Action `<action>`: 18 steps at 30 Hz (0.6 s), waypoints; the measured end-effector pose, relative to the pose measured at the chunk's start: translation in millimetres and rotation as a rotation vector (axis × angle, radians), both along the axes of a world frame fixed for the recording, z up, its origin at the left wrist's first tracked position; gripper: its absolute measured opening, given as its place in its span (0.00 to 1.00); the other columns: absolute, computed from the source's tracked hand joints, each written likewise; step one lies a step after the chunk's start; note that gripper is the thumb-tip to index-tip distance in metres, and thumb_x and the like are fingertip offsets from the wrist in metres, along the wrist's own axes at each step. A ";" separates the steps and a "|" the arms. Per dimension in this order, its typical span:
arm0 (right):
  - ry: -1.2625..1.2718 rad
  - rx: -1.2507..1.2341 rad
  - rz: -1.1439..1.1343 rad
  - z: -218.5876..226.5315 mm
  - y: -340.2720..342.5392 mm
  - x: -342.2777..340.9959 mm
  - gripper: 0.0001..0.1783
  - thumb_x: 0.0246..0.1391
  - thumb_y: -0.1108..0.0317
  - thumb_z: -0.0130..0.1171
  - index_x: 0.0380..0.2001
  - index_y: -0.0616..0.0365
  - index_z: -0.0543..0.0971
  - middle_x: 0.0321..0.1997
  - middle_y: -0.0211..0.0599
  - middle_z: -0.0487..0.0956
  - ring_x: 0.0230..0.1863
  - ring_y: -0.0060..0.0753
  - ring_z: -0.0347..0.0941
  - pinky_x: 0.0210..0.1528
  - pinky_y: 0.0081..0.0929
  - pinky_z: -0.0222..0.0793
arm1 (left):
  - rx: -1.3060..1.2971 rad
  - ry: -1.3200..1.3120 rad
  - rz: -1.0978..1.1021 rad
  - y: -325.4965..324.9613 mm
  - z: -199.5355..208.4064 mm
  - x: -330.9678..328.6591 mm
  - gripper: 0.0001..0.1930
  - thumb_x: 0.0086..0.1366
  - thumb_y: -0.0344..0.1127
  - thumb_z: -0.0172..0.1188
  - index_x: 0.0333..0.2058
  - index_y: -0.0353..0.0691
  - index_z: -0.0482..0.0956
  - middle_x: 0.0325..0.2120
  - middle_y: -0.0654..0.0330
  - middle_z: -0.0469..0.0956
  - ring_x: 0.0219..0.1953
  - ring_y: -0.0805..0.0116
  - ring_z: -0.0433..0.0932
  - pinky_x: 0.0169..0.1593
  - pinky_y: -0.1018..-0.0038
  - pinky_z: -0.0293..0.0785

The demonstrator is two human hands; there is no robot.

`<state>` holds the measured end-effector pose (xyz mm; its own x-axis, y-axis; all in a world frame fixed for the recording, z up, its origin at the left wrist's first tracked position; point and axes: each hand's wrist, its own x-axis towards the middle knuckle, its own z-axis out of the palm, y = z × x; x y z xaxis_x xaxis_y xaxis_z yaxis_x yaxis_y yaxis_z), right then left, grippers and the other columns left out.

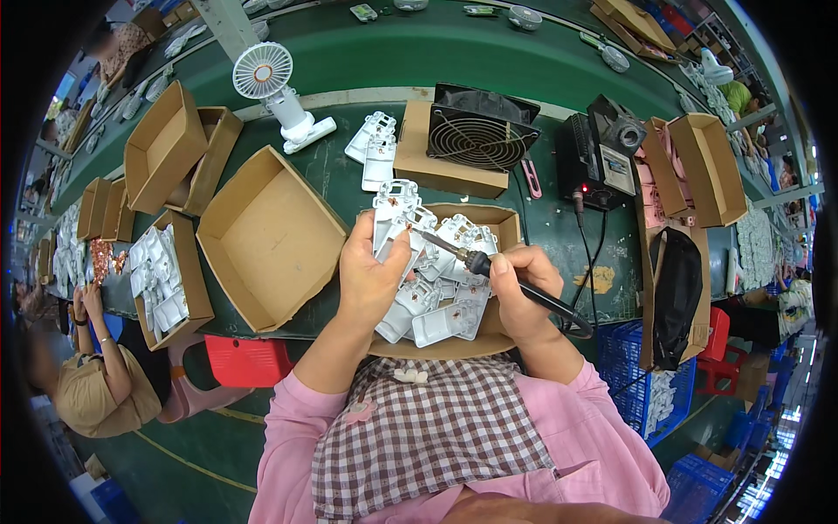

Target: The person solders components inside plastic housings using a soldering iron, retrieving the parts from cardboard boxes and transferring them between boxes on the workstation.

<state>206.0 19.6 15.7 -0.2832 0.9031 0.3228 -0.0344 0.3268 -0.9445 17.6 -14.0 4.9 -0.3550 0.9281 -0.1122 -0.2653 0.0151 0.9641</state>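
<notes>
My left hand (368, 275) grips a white plastic housing (397, 208) with small copper-coloured contacts, held up over a cardboard box. In my right hand (526, 293) is a soldering iron (476, 262) with a black handle; its tip points left and reaches the housing near my left thumb. Whether the tip touches a contact is too small to tell. Below both hands, the cardboard box (506, 229) holds a heap of similar white housings (445, 319). A few more white housings (379, 148) lie on the bench just beyond my left hand.
A black fan (483, 131) rests on a carton behind the box. The soldering station (598, 162) stands right, its cable hanging nearby. An open carton (271, 240) and a carton of white parts (161, 275) are left. A white handheld fan (275, 92) stands behind. A co-worker (96, 375) sits left.
</notes>
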 end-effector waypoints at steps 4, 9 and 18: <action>-0.017 0.001 -0.013 -1.2 0.4 -0.2 0.06 0.55 0.72 0.58 0.27 0.62 0.72 0.22 0.31 0.75 0.22 0.16 0.67 0.24 0.17 0.62 | -0.008 0.004 0.007 0.3 -1.8 -0.8 0.11 0.62 0.26 0.52 0.44 0.33 0.69 0.33 0.60 0.76 0.28 0.78 0.75 0.24 0.81 0.73; -0.044 -0.002 -0.021 0.8 -0.5 -1.5 0.07 0.54 0.72 0.58 0.27 0.62 0.72 0.21 0.30 0.74 0.21 0.15 0.66 0.23 0.17 0.62 | -0.004 -0.002 0.007 0.1 -2.5 -1.6 0.11 0.62 0.26 0.52 0.44 0.32 0.69 0.32 0.60 0.76 0.28 0.78 0.75 0.23 0.81 0.73; -0.047 -0.026 -0.024 -1.0 -0.4 -1.6 0.07 0.54 0.72 0.58 0.27 0.62 0.72 0.21 0.31 0.74 0.21 0.15 0.66 0.23 0.16 0.62 | -0.007 -0.004 0.008 -0.1 -1.1 -0.7 0.12 0.62 0.25 0.52 0.44 0.32 0.69 0.32 0.60 0.76 0.27 0.79 0.75 0.23 0.81 0.73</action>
<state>204.4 19.2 14.7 -0.2752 0.9179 0.2860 0.0175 0.3022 -0.9531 16.9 -14.0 3.8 -0.3618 0.9246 -0.1195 -0.2688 0.0193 0.9630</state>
